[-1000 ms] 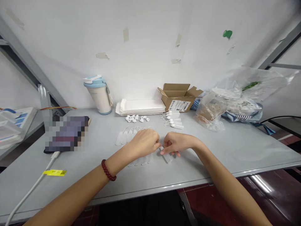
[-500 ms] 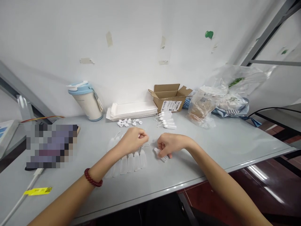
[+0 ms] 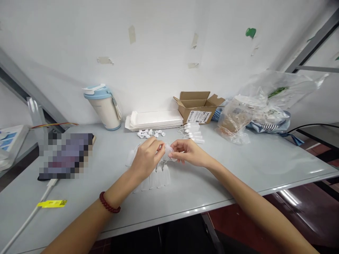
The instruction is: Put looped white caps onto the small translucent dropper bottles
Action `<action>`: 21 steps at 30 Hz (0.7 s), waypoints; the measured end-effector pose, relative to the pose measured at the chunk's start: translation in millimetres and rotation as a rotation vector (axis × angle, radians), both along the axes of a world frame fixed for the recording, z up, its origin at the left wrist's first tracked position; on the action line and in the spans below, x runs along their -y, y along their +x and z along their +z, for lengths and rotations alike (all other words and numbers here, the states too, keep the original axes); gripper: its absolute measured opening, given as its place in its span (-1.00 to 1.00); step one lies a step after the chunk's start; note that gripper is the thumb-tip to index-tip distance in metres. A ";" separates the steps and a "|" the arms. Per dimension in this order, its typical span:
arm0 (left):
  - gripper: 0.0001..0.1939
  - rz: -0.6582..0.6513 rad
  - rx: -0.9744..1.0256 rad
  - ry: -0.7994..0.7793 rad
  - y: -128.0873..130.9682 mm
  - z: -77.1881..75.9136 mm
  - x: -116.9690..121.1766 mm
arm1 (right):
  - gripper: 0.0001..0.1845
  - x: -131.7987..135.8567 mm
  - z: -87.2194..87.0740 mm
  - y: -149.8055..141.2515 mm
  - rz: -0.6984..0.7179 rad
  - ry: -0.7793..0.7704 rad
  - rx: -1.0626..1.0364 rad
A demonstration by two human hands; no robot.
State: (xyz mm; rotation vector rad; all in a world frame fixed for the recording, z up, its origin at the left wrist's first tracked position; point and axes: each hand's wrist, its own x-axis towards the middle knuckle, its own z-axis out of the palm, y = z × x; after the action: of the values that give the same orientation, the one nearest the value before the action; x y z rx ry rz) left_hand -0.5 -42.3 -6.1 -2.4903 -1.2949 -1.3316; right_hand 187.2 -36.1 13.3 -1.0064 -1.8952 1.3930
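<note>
A small translucent squeeze bottle is held tilted above the table between my two hands. My right hand grips its body between thumb and fingers. My left hand is closed in a pinch at the bottle's left end; what lies between its fingertips is hidden. Below them a row of similar bottles lies on the table, their caps tied by thin straps. More bottles lie partly behind my left hand. Several small white caps are scattered beyond, and more bottles lie in a stack to the right.
Flat white boxes and an open cardboard box stand against the wall. A tumbler is at the back left, with a blurred-out device and its cable nearer. Plastic bags lie at the right.
My right hand has lifted the bottle off the table and turned it toward my left hand. My left hand moved away briefly, then came back to meet the bottle. The view shifted a little.
</note>
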 end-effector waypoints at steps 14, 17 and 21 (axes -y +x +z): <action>-0.86 -0.069 0.055 0.145 2.0 2.1 7.2 | -0.51 0.0 -0.1 2.1 0.008 0.047 -0.095; -0.86 -0.080 0.030 0.188 0.8 2.7 6.0 | -0.53 0.5 -0.1 1.6 0.006 0.091 -0.090; -0.86 -0.089 -0.010 0.220 0.3 3.7 6.1 | -0.56 0.5 -2.8 0.1 -0.042 0.136 -0.086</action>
State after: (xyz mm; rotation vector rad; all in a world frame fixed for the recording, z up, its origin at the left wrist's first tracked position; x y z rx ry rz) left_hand -0.2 -48.4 -2.4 -2.4245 -0.9856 -1.3932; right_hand 187.2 -36.6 10.5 -0.9015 -1.8672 1.2456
